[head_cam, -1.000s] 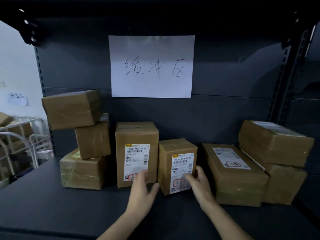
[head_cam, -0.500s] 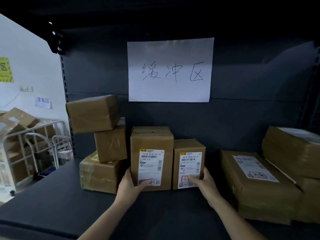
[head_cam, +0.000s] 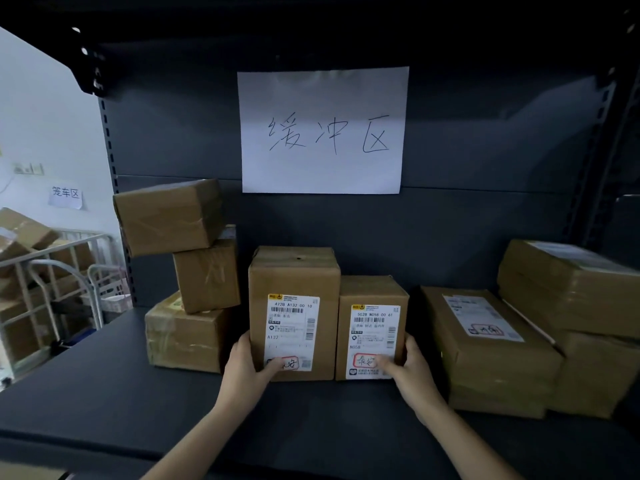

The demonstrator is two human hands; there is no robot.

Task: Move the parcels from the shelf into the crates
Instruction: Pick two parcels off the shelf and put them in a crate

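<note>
**Shelf layout**

Two parcels mid-shelf, side by side, touching: taller left, shorter right. Left hand on the taller one's left side, right hand on the shorter one's right side. Three-box stack further left. Flat box right, stacked boxes beyond. Paper sign on back panel above.

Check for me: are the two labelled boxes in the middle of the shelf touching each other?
Touching. The head view shows the taller box and the shorter box standing side by side with their facing edges meeting and no shelf visible between them.
</note>
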